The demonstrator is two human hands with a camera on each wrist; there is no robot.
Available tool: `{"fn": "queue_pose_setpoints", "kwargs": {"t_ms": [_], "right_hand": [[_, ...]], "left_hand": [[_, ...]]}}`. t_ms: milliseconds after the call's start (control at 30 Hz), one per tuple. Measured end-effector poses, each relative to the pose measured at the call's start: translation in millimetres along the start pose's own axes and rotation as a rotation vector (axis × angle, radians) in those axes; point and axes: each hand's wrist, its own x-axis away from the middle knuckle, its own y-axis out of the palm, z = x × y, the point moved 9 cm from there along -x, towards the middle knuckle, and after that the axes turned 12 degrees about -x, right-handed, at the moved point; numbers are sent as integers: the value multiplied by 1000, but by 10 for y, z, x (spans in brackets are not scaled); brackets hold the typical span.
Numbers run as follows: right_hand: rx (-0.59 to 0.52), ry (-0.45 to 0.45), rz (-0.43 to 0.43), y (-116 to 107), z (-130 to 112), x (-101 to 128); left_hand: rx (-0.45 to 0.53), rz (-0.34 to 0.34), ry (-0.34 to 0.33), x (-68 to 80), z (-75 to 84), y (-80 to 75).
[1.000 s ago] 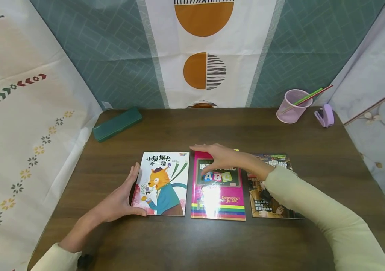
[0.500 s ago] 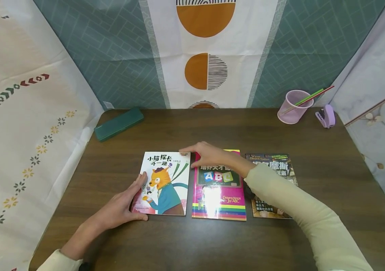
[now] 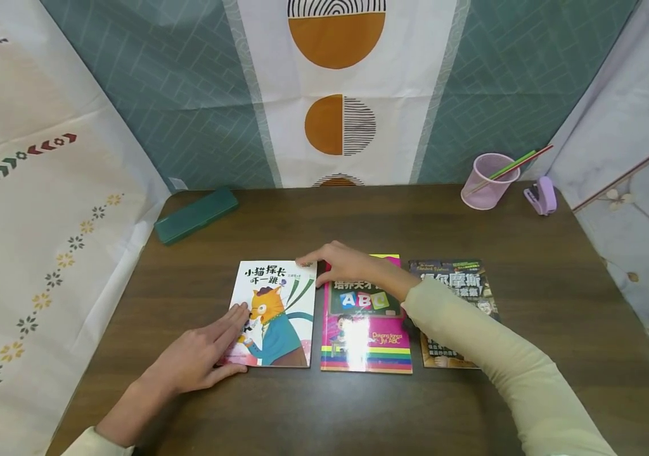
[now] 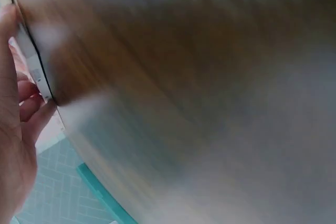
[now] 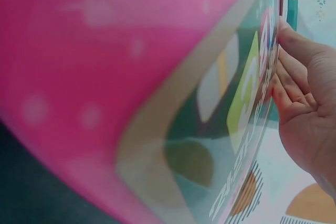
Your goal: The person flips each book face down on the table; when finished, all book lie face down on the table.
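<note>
A white picture book (image 3: 279,329) with an orange cat on its cover lies flat on the table in the head view. My left hand (image 3: 199,351) is at its lower left, fingers resting over the left edge of the cover and thumb by the bottom edge. In the left wrist view, the left fingers (image 4: 39,114) touch the book's edge. Reaching across a pink ABC book (image 3: 366,348), my right hand (image 3: 343,263) has its index finger at the cat book's upper right corner and its thumb near the right edge. The right fingers' undersides are hidden in the head view.
A dark-covered book (image 3: 452,278) lies at the right, partly under the right sleeve (image 3: 490,354). A green case (image 3: 196,215) is at the back left. A pink cup (image 3: 487,183) with sticks and a purple stapler (image 3: 542,195) stand at the back right of the table (image 3: 302,411).
My right hand has moved left from above the ABC book to the cat book's corner. The left fingers have come further onto the cat book's cover. The books appear still.
</note>
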Motion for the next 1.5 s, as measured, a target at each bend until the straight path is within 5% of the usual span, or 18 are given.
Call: {"fn": "queue_pose_setpoints", "kwargs": {"t_ms": [200, 467, 867, 1167, 1333, 1500], "right_hand": [[-23, -2, -15, 2, -4, -5], [-19, 35, -37, 19, -5, 5], [-13, -56, 35, -11, -49, 14], [-109, -65, 123, -152, -153, 73], [-124, -57, 227, -284, -287, 108], [-196, -38, 335, -432, -436, 148]], "left_hand": [[-67, 103, 73, 22, 15, -140], [-53, 274, 91, -18, -60, -511], [-83, 535, 114, -136, -93, -1007], [-123, 655, 106, -150, -124, -1337], [-121, 712, 37, -129, -141, -1524], [-98, 703, -83, -89, -248, -1551]]}}
